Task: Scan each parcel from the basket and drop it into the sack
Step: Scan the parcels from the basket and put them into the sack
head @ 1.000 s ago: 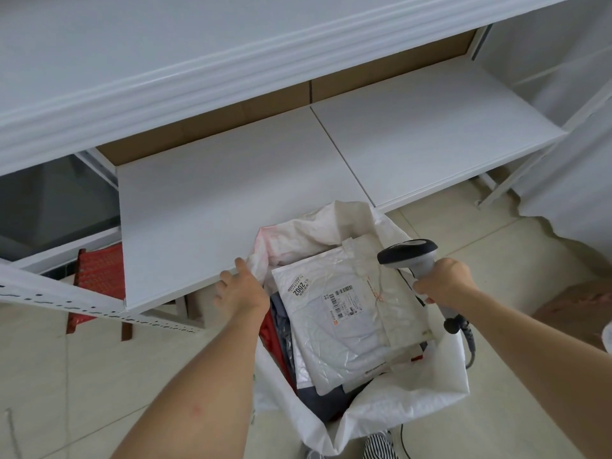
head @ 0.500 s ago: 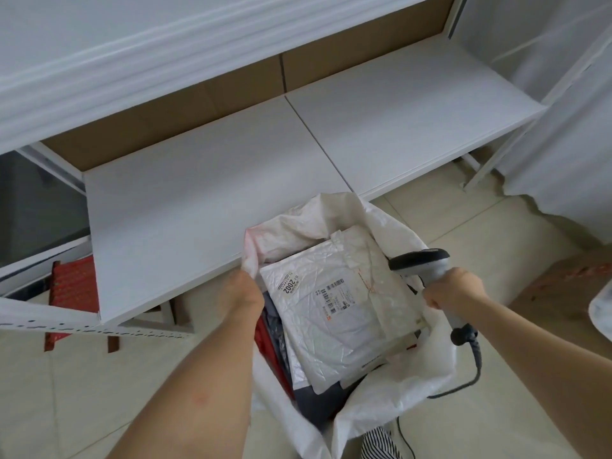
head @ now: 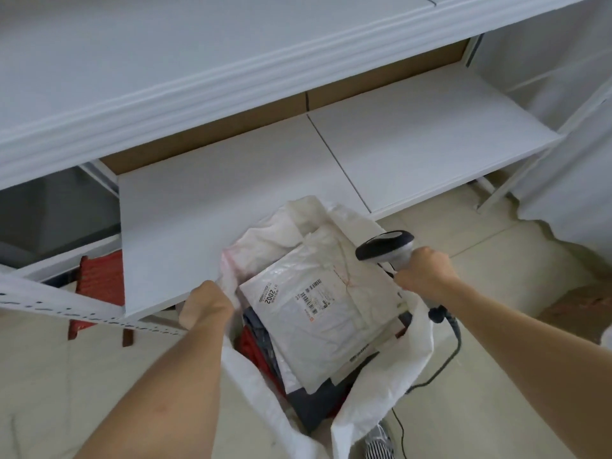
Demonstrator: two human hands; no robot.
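While lying atop the sack [head: 381, 405], the white parcel [head: 328, 313] looks crinkled, barcoded.

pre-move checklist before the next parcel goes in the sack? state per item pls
1. Sack mouth held open: ok, left hand grips the rim.
2. Scanner in hand: ok, right hand grips its handle.
3. Last parcel fully in the sack: ok, lies on top, label up.
4. Room left in the sack: not ok, parcels reach near the rim.
5. Cable clear of the sack: cannot tell, it runs down close beside it.
6. Basket with the next parcel: cannot tell, not in view.
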